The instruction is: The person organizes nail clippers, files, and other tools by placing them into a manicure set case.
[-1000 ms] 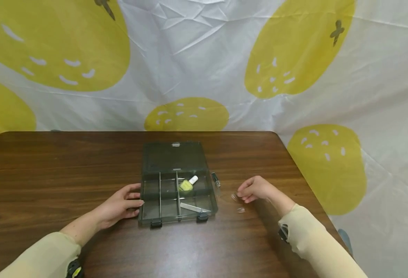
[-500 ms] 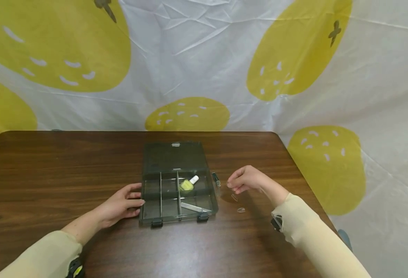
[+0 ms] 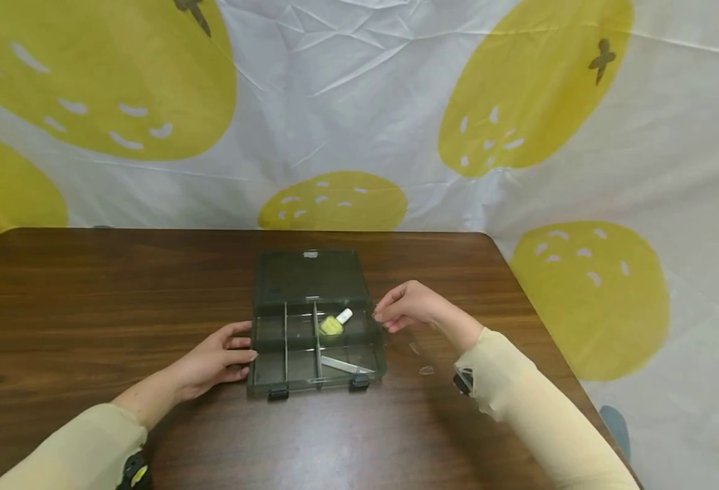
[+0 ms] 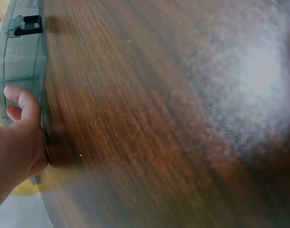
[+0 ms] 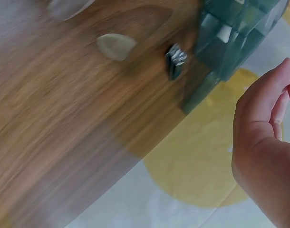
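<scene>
My left hand (image 3: 212, 361) rests against the left side of a dark translucent compartment box (image 3: 267, 391), with fingers spread along its wall; the left wrist view shows the hand at this wall too. Over the box's right edge, my right hand (image 3: 411, 306) pinches a small clear false nail between thumb and fingertips; the fingers hide most of it. Two more clear false nails lie on the table, a nearer one (image 3: 426, 371) and a farther one (image 3: 415, 348). In the box, a yellow nail polish bottle (image 3: 331, 326) with a white cap and a flat white strip (image 3: 347, 365) lie on the right side.
The box lid (image 3: 310, 275) lies folded back toward the far table edge. Nail clippers (image 5: 175, 61) sit beside the box in the right wrist view. Dividers part the box into compartments, and two black latches (image 3: 278, 392) front it. A patterned curtain (image 3: 335, 122) hangs behind.
My right hand has moved left and away from me, from beside the two false nails to the box's right edge, carrying a false nail. My left hand has stayed at the box.
</scene>
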A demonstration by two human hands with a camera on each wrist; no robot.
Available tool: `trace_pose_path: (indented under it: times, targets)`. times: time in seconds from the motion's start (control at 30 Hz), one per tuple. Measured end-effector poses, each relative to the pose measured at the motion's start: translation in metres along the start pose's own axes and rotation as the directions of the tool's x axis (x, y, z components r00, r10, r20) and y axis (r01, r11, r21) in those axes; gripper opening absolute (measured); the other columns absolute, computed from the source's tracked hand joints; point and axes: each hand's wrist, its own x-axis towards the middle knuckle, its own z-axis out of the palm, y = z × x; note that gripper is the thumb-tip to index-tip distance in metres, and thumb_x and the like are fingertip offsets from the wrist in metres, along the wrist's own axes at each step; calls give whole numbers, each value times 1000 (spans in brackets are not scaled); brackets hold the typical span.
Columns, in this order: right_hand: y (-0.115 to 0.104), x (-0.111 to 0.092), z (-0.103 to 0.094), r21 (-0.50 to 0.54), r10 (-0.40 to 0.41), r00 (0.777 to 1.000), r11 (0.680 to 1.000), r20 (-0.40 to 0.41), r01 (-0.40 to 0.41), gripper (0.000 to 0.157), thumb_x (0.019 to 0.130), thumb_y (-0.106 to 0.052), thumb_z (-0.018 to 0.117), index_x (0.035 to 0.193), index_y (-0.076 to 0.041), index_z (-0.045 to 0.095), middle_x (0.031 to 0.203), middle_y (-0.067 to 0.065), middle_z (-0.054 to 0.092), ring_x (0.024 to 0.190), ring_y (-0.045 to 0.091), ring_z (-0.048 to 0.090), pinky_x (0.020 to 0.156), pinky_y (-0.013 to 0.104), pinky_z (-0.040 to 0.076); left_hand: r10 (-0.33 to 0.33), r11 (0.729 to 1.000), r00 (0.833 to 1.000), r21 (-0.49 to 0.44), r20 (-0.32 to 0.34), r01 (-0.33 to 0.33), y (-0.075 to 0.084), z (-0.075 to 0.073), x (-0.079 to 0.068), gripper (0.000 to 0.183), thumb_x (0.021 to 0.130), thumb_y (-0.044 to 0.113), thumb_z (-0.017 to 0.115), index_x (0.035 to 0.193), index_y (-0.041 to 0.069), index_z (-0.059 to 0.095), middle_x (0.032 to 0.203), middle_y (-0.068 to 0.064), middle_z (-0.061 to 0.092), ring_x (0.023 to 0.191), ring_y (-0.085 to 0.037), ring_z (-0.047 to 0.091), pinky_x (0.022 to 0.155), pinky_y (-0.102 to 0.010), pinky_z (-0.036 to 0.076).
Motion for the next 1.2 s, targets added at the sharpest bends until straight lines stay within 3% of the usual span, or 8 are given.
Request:
trace_pose_path:
  times: [0.7,1.03,1.2]
  targets:
    - [-37,30,54,-28,-29,999,999,35,30,18,82,2,66,98,12,65,61,1,62,53,8,57,57,22,54,2,1000,1000,-14,1,-2,3,8,4,74,93,5,53,148,-1,4,140,-29,18,95,-14,49,74,-23,51]
    - [-40,40,68,5,-74,996,997,46,74,16,83,4,62,97,13,65,68,3,65,54,9,58,58,24,54,-4,1000,1000,-12,3,4,4,9,4,73,94,5,52,148,-1,4,138,-27,19,96,-14,49,75,-23,51]
    - [-41,43,71,29,-59,997,998,42,58,18,85,4,61,100,13,64,71,6,66,53,9,58,58,24,55,-3,1000,1000,-11,6,3,4,10,3,73,94,5,52,148,-1,3,138,-27,19,95,-14,48,75,-23,50]
